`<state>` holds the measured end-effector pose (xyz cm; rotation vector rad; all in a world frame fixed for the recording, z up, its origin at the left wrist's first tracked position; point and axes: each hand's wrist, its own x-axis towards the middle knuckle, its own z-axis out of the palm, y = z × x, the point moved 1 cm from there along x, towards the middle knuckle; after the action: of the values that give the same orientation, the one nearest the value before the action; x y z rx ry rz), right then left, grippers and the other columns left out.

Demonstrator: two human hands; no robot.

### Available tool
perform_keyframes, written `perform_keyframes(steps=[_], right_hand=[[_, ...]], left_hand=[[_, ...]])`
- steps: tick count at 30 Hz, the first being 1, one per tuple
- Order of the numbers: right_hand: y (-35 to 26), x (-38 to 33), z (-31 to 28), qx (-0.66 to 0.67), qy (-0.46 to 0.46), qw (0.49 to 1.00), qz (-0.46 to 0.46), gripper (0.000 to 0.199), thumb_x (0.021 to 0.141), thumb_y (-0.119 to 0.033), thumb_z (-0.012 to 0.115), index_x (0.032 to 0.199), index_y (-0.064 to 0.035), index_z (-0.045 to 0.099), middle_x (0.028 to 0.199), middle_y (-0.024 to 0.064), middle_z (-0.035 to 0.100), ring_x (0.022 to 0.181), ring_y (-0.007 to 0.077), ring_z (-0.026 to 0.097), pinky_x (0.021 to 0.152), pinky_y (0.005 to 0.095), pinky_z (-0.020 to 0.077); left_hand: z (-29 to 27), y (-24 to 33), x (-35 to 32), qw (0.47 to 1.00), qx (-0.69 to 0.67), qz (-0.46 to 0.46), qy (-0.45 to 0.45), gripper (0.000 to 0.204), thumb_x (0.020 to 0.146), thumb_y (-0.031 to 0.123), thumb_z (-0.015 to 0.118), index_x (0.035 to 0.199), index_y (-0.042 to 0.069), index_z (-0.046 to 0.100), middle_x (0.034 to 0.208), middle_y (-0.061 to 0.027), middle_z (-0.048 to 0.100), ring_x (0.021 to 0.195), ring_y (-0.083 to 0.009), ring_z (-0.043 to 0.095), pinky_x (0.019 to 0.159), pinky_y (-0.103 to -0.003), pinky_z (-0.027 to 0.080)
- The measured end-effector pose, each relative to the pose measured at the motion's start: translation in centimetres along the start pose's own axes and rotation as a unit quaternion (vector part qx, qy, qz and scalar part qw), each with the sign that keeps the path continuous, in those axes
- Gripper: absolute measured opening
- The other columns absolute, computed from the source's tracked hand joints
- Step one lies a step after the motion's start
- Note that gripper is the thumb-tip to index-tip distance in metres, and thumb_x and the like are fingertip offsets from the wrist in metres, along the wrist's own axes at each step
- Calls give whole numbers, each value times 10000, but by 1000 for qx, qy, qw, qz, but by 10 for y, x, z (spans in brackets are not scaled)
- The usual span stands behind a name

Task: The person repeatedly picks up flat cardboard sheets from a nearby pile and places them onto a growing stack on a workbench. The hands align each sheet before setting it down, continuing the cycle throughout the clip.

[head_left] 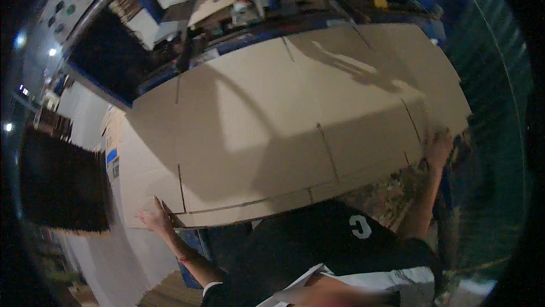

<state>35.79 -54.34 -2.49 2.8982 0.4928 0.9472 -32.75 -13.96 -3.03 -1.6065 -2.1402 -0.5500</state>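
Note:
A large flat sheet of brown cardboard (250, 119) with dark slots cut into it stretches in front of me, its far side against a machine. My left hand (154, 216) is at the sheet's near left corner, gripping the edge, with some fingers on the upper face. At the near right end, my right hand (440, 147) holds the sheet's edge; its fingers are slightly blurred. Shadows fall across the board. The parts of both hands beneath the sheet are hidden.
A blue-framed machine (150, 91) stands beyond the sheet. A panel with coloured buttons (71, 6) is at the upper left. Stacked brown cardboard (65, 182) lies left, and a green corrugated wall (494, 108) rises on the right.

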Motion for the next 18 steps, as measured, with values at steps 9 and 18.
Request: perform_keyframes(steps=[9, 18], right_hand=[[-22, 21, -10, 597, 156, 697, 365, 478, 850, -376, 563, 1042, 62, 562, 1048, 199, 590, 1041, 320, 537, 878, 370, 417], [38, 107, 35, 801, 186, 487, 295, 412, 859, -209, 531, 1111, 98, 425, 1029, 171, 556, 952, 301, 560, 849, 387, 451]], left_hand=[[-6, -8, 63, 779, -526, -224, 257, 522, 785, 169, 670, 1207, -58, 464, 1047, -216, 567, 910, -316, 587, 763, -396, 505], [20, -40, 69, 565, -796, -173, -129, 489, 847, 242, 489, 1238, -49, 441, 1240, -176, 487, 1155, -277, 457, 976, -434, 370]])
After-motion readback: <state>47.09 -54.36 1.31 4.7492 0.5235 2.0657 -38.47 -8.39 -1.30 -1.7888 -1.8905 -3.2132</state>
